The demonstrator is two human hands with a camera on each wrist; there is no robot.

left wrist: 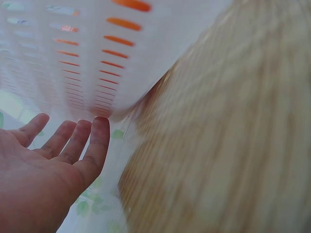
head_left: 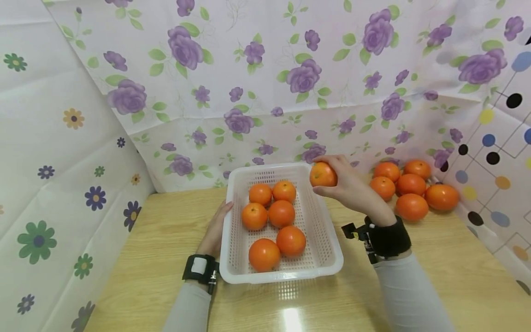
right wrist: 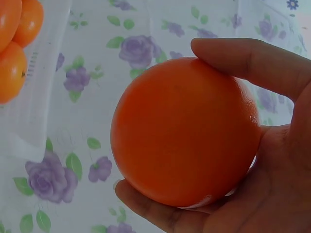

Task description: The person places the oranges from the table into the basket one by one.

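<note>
My right hand [head_left: 351, 188] holds an orange [head_left: 321, 175] over the right rim of a white plastic basket [head_left: 282, 277]. In the right wrist view, the thumb and fingers of this hand [right wrist: 272, 160] curl round the smooth orange [right wrist: 182, 133]. Several oranges [head_left: 282, 213] lie inside the basket, towards its middle and front. At the basket's left side is my left hand [head_left: 215, 230]. Up close in the left wrist view, this hand's [left wrist: 53, 170] fingers are loosely extended, fingertips right at the slotted basket wall [left wrist: 87, 43].
Several more oranges [head_left: 410, 185] are grouped on the wooden table [head_left: 166, 258] at the back right. A flowered sheet [head_left: 265, 92] hangs along the table's back edge. Patterned sheets line the left [head_left: 62, 184] and right [head_left: 498, 152] sides.
</note>
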